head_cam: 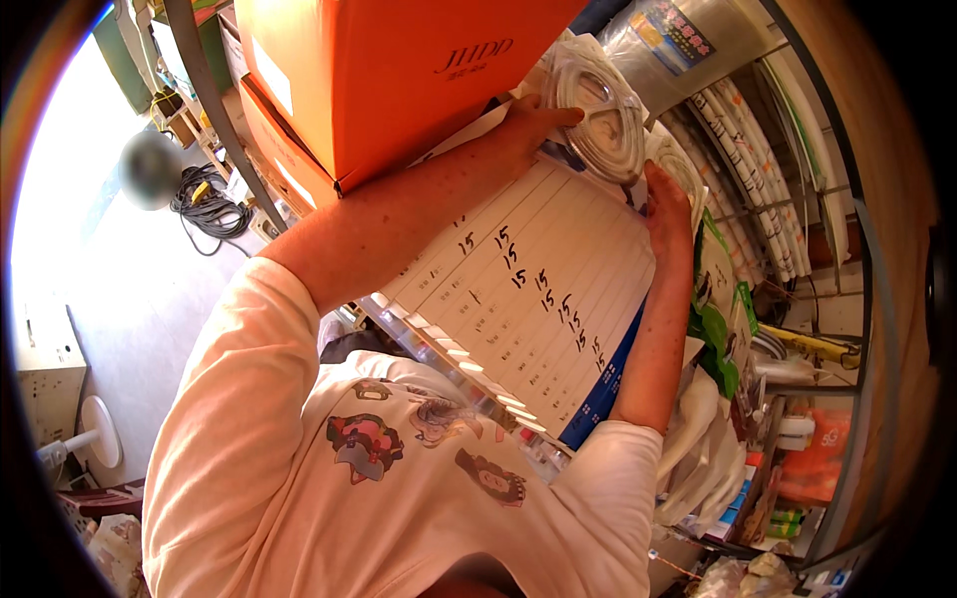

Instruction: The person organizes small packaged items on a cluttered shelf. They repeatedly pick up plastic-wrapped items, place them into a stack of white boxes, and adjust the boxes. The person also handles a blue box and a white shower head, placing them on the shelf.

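A flat coil of pale cord or tubing in a clear plastic bag (598, 123) lies over the far end of a row of long white cartons (553, 247). My left hand (540, 123) reaches across from the left and grips the coil's near left side, its thumb on the plastic. At the bag's lower right edge, my right hand (668, 202) holds it by the rim; some of those fingers are hidden. Handwritten marks run across the white cartons below my forearms. Another bagged coil (677, 164) sits just beyond my right hand.
Two orange boxes (396, 82) are stacked close against my left forearm. Wrapped rolls (755, 179) fill a metal rack on the right, with white plastic bags (699, 448) below. A bundle of dark cable (213, 209) lies on the floor at left, near a white stool (101, 432).
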A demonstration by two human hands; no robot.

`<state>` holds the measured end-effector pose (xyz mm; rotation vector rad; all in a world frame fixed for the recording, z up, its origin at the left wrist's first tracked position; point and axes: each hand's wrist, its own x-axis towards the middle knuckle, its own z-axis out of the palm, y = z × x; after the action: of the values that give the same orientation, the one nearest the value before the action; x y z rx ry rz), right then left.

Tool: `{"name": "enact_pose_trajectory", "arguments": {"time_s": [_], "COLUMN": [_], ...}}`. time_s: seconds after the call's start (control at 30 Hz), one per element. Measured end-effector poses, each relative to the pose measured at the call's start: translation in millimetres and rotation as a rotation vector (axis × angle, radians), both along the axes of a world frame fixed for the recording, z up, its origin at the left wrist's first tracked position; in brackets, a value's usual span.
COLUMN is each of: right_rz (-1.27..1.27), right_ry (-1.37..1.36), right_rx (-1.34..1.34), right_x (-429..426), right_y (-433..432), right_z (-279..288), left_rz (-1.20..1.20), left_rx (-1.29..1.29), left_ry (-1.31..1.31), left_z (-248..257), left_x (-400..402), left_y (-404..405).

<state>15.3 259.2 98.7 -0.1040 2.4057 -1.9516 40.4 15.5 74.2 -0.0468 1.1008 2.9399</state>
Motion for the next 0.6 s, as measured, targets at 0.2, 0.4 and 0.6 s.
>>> {"name": "enact_pose_trajectory", "arguments": {"time_s": [0.2,0.4,0.6], "right_rz": [-0.122,-0.185,-0.371], "right_ry": [-0.032,0.106,0.292], "right_rx": [-0.175,-0.409,-0.481], "right_x": [11,1,-17], "right_y": [-13,9,70], "right_z": [11,10,2], "left_rz": [-0.114,-0.261,-0.364], "left_rx": [-0.045,-0.177,-0.198], "left_ry": [0.053,0.095,0.100], "left_z": [7,12,9], "left_x": [8,9,9], "left_y": [-3,-4,-6]}}
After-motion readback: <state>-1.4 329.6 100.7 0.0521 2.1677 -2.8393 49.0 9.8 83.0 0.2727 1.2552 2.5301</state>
